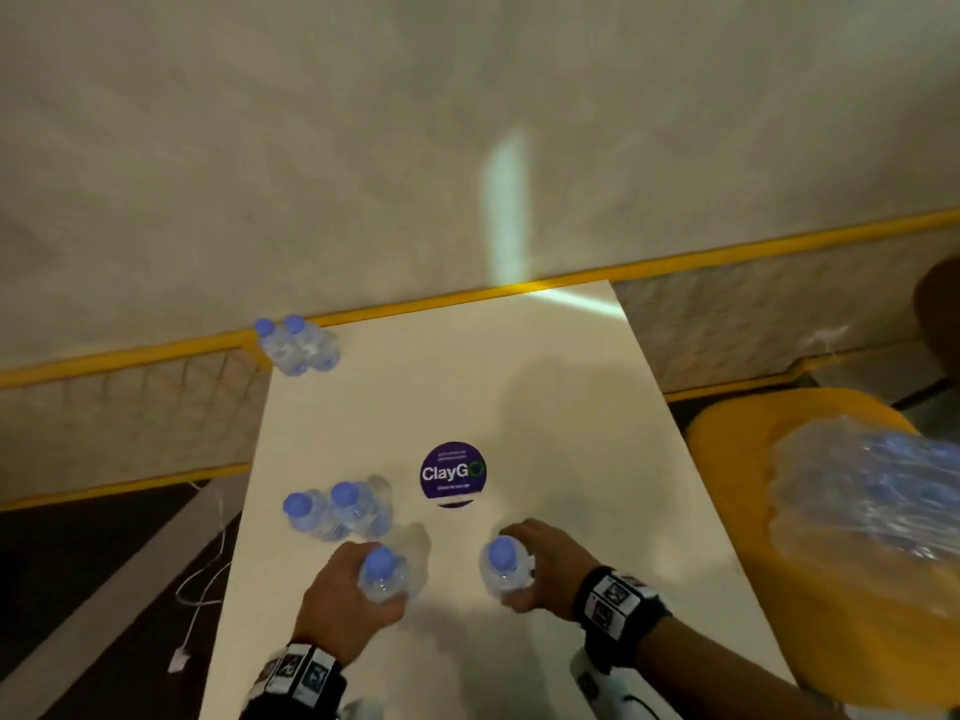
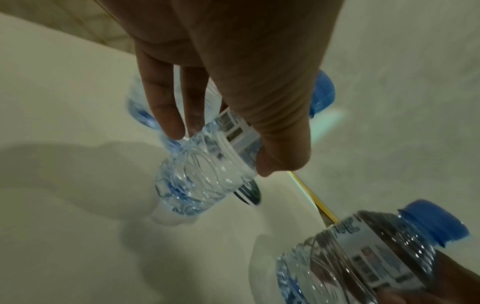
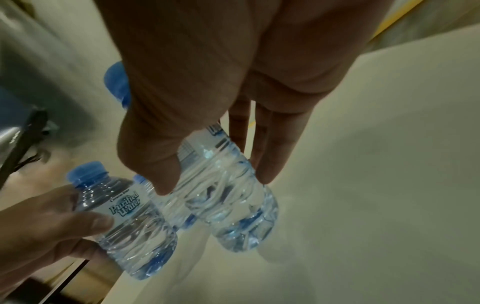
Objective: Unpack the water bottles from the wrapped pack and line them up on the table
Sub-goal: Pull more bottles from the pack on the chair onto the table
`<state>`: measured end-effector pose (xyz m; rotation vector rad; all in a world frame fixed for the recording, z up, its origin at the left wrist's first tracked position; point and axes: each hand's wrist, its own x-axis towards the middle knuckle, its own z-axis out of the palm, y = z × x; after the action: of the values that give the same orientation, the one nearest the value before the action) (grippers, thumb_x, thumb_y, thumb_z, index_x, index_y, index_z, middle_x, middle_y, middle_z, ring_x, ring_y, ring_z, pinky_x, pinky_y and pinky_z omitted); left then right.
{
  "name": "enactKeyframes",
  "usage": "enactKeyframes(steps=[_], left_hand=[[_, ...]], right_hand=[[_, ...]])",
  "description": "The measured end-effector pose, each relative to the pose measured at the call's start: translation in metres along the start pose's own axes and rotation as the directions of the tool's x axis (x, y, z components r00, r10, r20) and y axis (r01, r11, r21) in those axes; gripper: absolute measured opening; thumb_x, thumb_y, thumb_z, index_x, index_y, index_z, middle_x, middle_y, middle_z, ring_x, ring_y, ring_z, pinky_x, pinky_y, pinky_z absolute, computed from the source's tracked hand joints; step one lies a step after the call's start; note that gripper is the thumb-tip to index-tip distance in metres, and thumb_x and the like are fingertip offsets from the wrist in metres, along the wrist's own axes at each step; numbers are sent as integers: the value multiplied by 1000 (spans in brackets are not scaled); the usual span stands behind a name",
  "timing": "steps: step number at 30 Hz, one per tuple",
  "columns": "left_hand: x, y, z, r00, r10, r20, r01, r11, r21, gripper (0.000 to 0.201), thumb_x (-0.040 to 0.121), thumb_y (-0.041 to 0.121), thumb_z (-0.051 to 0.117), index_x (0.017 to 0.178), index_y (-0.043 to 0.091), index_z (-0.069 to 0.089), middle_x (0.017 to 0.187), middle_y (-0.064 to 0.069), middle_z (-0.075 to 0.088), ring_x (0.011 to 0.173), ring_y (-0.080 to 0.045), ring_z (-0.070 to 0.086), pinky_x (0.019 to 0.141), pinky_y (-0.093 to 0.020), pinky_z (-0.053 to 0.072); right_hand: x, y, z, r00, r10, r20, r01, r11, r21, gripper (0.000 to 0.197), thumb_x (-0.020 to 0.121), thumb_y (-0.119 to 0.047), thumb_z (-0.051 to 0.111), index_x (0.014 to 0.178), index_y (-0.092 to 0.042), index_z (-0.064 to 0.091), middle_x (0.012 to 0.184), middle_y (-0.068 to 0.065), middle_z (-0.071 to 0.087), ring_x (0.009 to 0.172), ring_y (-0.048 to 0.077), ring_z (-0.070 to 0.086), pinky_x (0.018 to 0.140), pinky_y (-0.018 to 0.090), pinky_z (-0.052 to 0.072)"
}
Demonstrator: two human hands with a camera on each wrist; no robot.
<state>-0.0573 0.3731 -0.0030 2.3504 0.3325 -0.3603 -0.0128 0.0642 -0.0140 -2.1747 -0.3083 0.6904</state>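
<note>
My left hand [image 1: 345, 589] grips a small clear water bottle with a blue cap [image 1: 382, 574], upright just above the white table [image 1: 571, 407]; the left wrist view shows fingers and thumb around this bottle [image 2: 205, 168]. My right hand [image 1: 540, 563] grips a second bottle [image 1: 504, 566], seen in the right wrist view as a bottle [image 3: 228, 195] held between thumb and fingers. Two bottles [image 1: 337, 511] stand together on the table left of my left hand. Another pair of bottles [image 1: 298, 345] stands at the far left corner. The wrapped pack [image 1: 872, 491] lies on a yellow seat at the right.
A round purple ClayGo sticker [image 1: 453, 474] marks the table's middle. The yellow seat [image 1: 831, 589] stands close to the table's right edge. A white cable [image 1: 200, 589] lies on the dark floor at the left. A yellow-trimmed wall ledge [image 1: 467, 298] runs behind the table.
</note>
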Motion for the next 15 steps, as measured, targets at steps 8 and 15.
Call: enactKeyframes(steps=[8, 15], left_hand=[[7, -87, -53, 987, -76, -140, 63, 993, -97, 60, 59, 15, 99, 98, 37, 59, 98, 5, 66, 91, -19, 67, 78, -22, 45], [27, -103, -60, 991, -78, -110, 60, 985, -162, 52, 62, 25, 98, 97, 36, 61, 99, 11, 65, 87, 1, 64, 73, -8, 43]], right_hand=[[97, -95, 101, 998, 1, 58, 4, 997, -78, 57, 62, -40, 84, 111, -22, 61, 111, 0, 64, 100, 22, 60, 88, 32, 46], [123, -118, 135, 999, 41, -13, -42, 992, -118, 54, 65, -36, 83, 113, -21, 61, 111, 0, 61, 100, 19, 58, 90, 32, 46]])
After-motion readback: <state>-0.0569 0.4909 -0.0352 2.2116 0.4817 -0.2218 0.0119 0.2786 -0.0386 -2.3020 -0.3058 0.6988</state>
